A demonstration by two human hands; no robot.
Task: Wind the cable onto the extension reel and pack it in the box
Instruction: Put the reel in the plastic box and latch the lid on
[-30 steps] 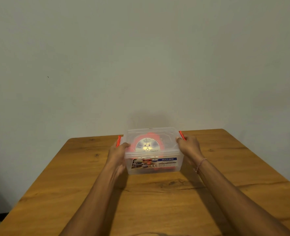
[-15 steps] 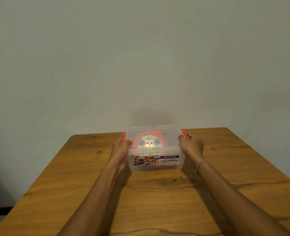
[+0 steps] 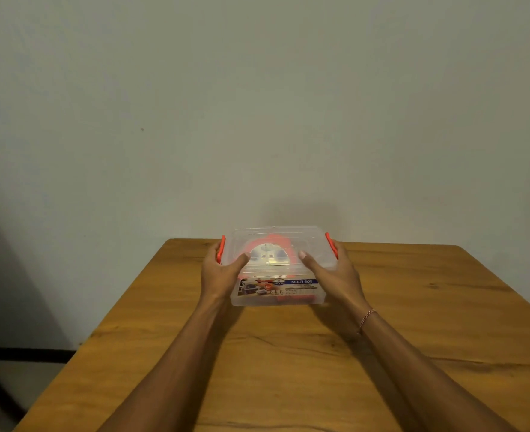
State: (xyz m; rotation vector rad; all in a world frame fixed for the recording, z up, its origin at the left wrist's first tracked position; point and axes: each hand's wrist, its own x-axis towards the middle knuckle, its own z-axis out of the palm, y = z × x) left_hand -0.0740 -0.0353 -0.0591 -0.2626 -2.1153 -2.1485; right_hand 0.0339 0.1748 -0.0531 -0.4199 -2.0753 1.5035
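Note:
A clear plastic box (image 3: 277, 294) with a lid and orange side clips stands near the far edge of the wooden table (image 3: 288, 369). Through the lid I see the orange extension reel (image 3: 270, 254) with its pale round face lying inside. My left hand (image 3: 221, 269) clasps the box's left side, thumb on the lid, next to the left clip (image 3: 221, 249). My right hand (image 3: 335, 272) clasps the right side with its thumb on the lid, beside the right clip (image 3: 331, 244). The cable is not separately visible.
A plain pale wall rises directly behind the table's far edge. The table's left edge drops to a dark floor (image 3: 14, 369) at the lower left. A thin bracelet (image 3: 366, 319) circles my right wrist.
Both hands have slid toward the near corners of the box, and both thumbs now press on the lid. The box sits slightly farther from me.

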